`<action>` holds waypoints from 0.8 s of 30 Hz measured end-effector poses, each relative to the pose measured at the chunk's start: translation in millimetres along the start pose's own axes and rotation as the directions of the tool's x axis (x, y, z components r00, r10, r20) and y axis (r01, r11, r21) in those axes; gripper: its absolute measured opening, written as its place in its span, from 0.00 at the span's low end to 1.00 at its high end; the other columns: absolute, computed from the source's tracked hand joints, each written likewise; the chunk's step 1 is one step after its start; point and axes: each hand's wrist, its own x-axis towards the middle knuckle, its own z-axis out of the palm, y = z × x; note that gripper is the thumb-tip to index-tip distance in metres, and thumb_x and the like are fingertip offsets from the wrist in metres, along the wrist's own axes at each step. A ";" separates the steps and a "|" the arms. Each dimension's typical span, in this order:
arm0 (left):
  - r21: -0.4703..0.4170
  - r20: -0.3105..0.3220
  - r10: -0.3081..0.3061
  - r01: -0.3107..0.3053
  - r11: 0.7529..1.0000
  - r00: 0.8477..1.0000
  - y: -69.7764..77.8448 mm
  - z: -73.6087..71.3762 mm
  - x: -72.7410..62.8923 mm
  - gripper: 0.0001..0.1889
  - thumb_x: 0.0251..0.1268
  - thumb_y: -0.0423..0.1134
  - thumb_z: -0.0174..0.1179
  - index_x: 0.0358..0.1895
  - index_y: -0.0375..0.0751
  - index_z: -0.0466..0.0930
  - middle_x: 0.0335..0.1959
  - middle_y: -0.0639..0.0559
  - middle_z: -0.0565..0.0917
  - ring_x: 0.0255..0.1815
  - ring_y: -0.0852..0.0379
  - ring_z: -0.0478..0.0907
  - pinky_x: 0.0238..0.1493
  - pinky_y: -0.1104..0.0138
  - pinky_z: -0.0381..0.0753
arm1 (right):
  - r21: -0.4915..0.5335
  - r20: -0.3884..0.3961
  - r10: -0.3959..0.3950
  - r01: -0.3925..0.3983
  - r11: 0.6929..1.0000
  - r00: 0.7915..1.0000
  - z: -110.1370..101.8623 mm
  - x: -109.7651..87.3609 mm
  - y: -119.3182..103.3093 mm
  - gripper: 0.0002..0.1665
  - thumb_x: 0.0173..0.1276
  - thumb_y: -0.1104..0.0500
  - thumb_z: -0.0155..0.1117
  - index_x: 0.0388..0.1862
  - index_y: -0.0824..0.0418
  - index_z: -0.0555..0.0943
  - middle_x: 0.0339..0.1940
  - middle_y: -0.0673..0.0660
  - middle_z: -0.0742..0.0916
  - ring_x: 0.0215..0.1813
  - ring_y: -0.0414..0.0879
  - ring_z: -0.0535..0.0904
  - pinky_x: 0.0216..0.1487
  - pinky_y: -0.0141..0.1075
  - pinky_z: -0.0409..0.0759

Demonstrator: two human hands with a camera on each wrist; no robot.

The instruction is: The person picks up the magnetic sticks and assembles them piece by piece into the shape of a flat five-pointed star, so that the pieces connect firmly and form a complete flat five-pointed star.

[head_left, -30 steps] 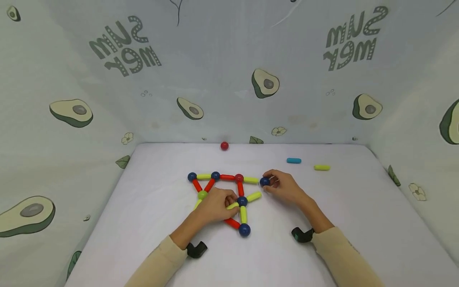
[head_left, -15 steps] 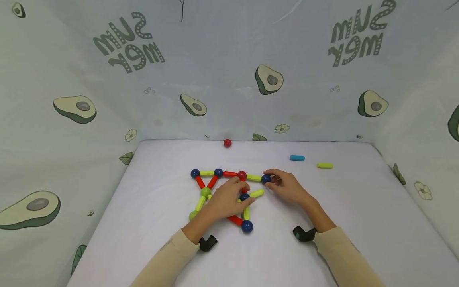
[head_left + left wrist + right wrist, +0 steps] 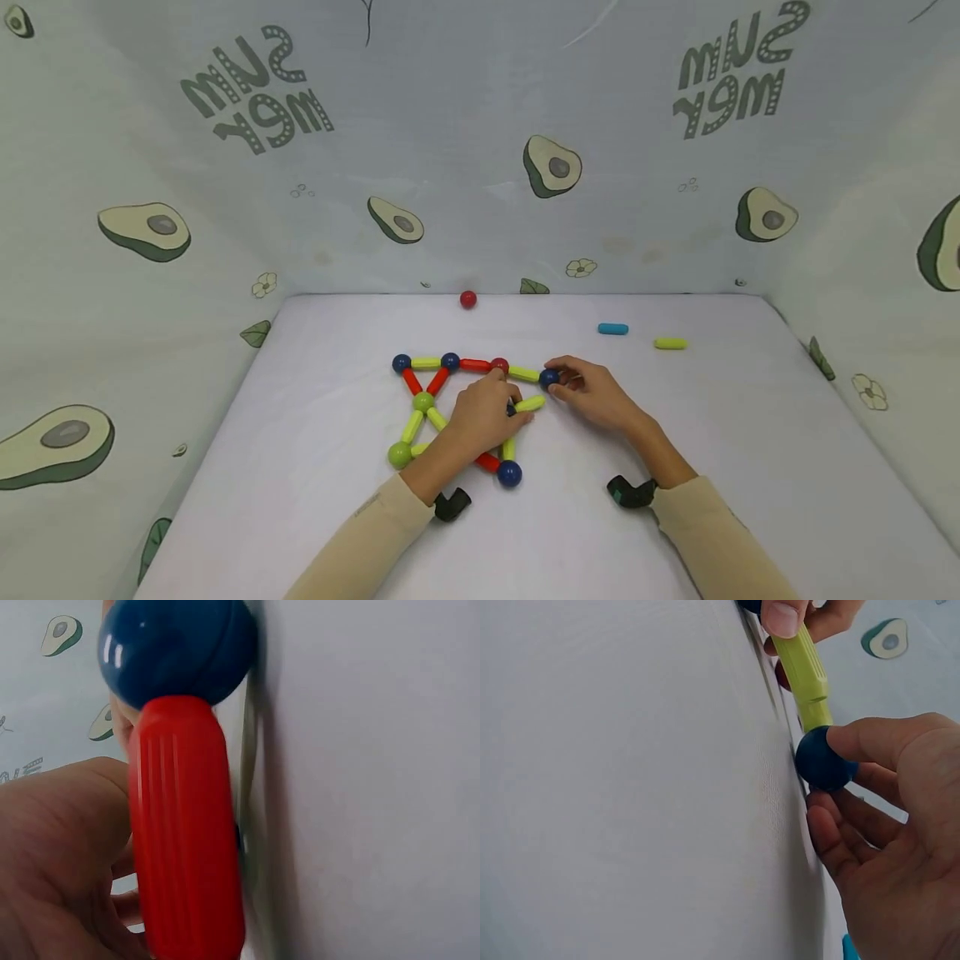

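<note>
A flat frame of magnetic building rods and balls lies on the table, with a green ball near its left. My left hand is over its right part, thumb and fingers around a middle blue ball, index fingertip at a red ball. A yellow rod sticks out beside the left thumb. My right hand pinches another blue ball at the end of the upper yellow rod. The left wrist view shows a red rod joined to the front blue ball.
A loose red ball sits at the table's back edge. A blue rod and a yellow rod lie at the back right. A printed cloth hangs behind the white table.
My left hand has left the yellow rod it pinched and moved up and right to the red and middle blue balls. The right hand's blue ball now meets the upper yellow rod.
</note>
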 end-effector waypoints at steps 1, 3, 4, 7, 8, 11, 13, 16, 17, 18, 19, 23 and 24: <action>-0.011 -0.006 -0.001 0.001 1.000 1.000 -0.5 0.0 -0.2 0.19 0.62 0.58 0.72 0.45 0.48 0.91 0.42 0.53 0.78 0.27 0.61 0.73 0.24 0.72 0.72 | -0.002 -0.001 0.002 -0.002 1.000 1.000 0.1 -0.3 -0.7 0.22 0.73 0.59 0.66 0.65 0.57 0.79 0.47 0.56 0.85 0.49 0.49 0.79 0.57 0.47 0.80; -0.027 -0.018 -0.001 0.000 1.000 1.000 -1.1 0.0 -0.5 0.18 0.62 0.57 0.72 0.44 0.48 0.91 0.40 0.54 0.77 0.27 0.61 0.73 0.24 0.73 0.71 | -0.007 0.001 0.006 -0.006 1.000 1.000 -0.1 -1.2 -1.7 0.22 0.72 0.59 0.67 0.64 0.57 0.79 0.46 0.56 0.85 0.48 0.48 0.79 0.55 0.45 0.80; -0.035 -0.021 -0.003 0.003 0.999 1.000 -1.2 -0.2 -0.6 0.18 0.62 0.57 0.72 0.44 0.47 0.91 0.39 0.54 0.77 0.27 0.61 0.73 0.24 0.73 0.71 | -0.008 0.004 0.006 -0.006 1.000 1.000 -0.3 -1.6 -2.3 0.22 0.72 0.59 0.67 0.64 0.57 0.79 0.45 0.56 0.85 0.47 0.48 0.79 0.54 0.43 0.80; -0.068 -0.026 -0.028 0.027 0.997 0.999 -1.1 -0.7 -1.4 0.18 0.63 0.56 0.72 0.42 0.46 0.91 0.37 0.54 0.76 0.26 0.61 0.72 0.24 0.73 0.71 | -0.008 0.019 0.001 -0.001 1.000 1.000 -0.4 -2.4 -3.7 0.22 0.73 0.58 0.67 0.63 0.58 0.79 0.45 0.55 0.85 0.47 0.47 0.79 0.53 0.40 0.80; -0.073 -0.030 -0.037 0.035 0.997 0.999 -1.1 -0.7 -1.6 0.18 0.63 0.56 0.72 0.42 0.46 0.91 0.36 0.55 0.76 0.26 0.61 0.73 0.25 0.73 0.71 | -0.008 0.023 -0.001 0.001 1.000 1.000 -0.2 -2.5 -4.0 0.21 0.73 0.58 0.67 0.63 0.58 0.79 0.45 0.54 0.85 0.47 0.46 0.79 0.53 0.39 0.80; -0.095 -0.040 -0.053 0.049 0.994 0.998 -1.6 -0.4 -1.8 0.17 0.62 0.56 0.72 0.40 0.46 0.90 0.36 0.55 0.76 0.26 0.61 0.73 0.24 0.74 0.72 | -0.002 0.016 -0.007 0.007 1.000 1.000 0.4 -2.9 -5.3 0.21 0.73 0.58 0.67 0.62 0.58 0.80 0.45 0.54 0.85 0.46 0.46 0.78 0.51 0.36 0.80; -0.103 -0.046 -0.057 0.052 0.993 0.997 -2.4 0.0 -1.7 0.17 0.62 0.56 0.72 0.39 0.46 0.89 0.36 0.55 0.76 0.26 0.61 0.72 0.24 0.74 0.72 | 0.001 0.010 -0.012 0.012 1.000 1.000 1.1 -3.4 -6.0 0.20 0.72 0.58 0.68 0.62 0.58 0.80 0.44 0.53 0.85 0.46 0.46 0.78 0.50 0.35 0.79; -0.109 -0.052 -0.053 0.047 0.993 0.997 -4.1 1.0 -1.5 0.16 0.62 0.56 0.72 0.39 0.46 0.89 0.36 0.55 0.75 0.26 0.61 0.72 0.24 0.74 0.72 | 0.003 0.009 -0.024 0.024 1.000 1.000 3.1 -4.5 -7.0 0.20 0.72 0.58 0.69 0.61 0.59 0.80 0.44 0.53 0.85 0.45 0.45 0.78 0.49 0.34 0.79; -0.112 -0.053 -0.048 0.042 0.993 0.997 -4.5 1.0 -1.6 0.16 0.62 0.56 0.72 0.39 0.46 0.88 0.36 0.55 0.75 0.26 0.61 0.72 0.25 0.74 0.72 | 0.003 0.007 -0.028 0.028 1.000 1.000 3.9 -4.9 -7.2 0.20 0.72 0.58 0.69 0.61 0.59 0.80 0.44 0.53 0.85 0.45 0.45 0.78 0.49 0.34 0.79; -0.116 -0.054 -0.043 0.037 0.993 0.998 -4.8 0.9 -1.9 0.17 0.62 0.56 0.72 0.41 0.46 0.88 0.37 0.55 0.76 0.27 0.61 0.73 0.26 0.74 0.73 | 0.002 0.006 -0.031 0.031 1.000 0.999 4.6 -5.3 -7.2 0.20 0.72 0.58 0.69 0.61 0.59 0.80 0.44 0.53 0.85 0.45 0.45 0.78 0.49 0.35 0.80; -0.118 -0.052 -0.038 0.032 0.992 0.998 -5.2 0.5 -2.4 0.19 0.62 0.57 0.72 0.43 0.46 0.86 0.38 0.55 0.76 0.28 0.61 0.74 0.28 0.73 0.74 | 0.001 0.005 -0.034 0.034 0.999 0.999 5.2 -5.8 -7.1 0.20 0.72 0.58 0.69 0.61 0.59 0.80 0.45 0.53 0.85 0.45 0.45 0.78 0.49 0.35 0.80; -0.131 -0.029 -0.075 0.070 0.989 0.997 -6.4 -2.4 -6.7 0.33 0.63 0.66 0.66 0.58 0.42 0.77 0.46 0.50 0.79 0.37 0.57 0.76 0.36 0.69 0.80 | 0.001 -0.014 -0.038 0.038 0.999 0.999 6.7 -8.2 -6.9 0.22 0.72 0.58 0.69 0.63 0.59 0.80 0.46 0.54 0.86 0.45 0.45 0.78 0.50 0.36 0.80; -0.124 -0.020 -0.094 0.090 0.988 0.995 -6.8 -3.5 -8.6 0.37 0.64 0.68 0.64 0.61 0.40 0.75 0.48 0.49 0.80 0.40 0.56 0.77 0.38 0.67 0.81 | 0.001 -0.015 -0.036 0.036 0.999 0.999 6.8 -8.9 -6.8 0.23 0.72 0.58 0.68 0.64 0.59 0.79 0.46 0.54 0.86 0.45 0.45 0.78 0.50 0.37 0.80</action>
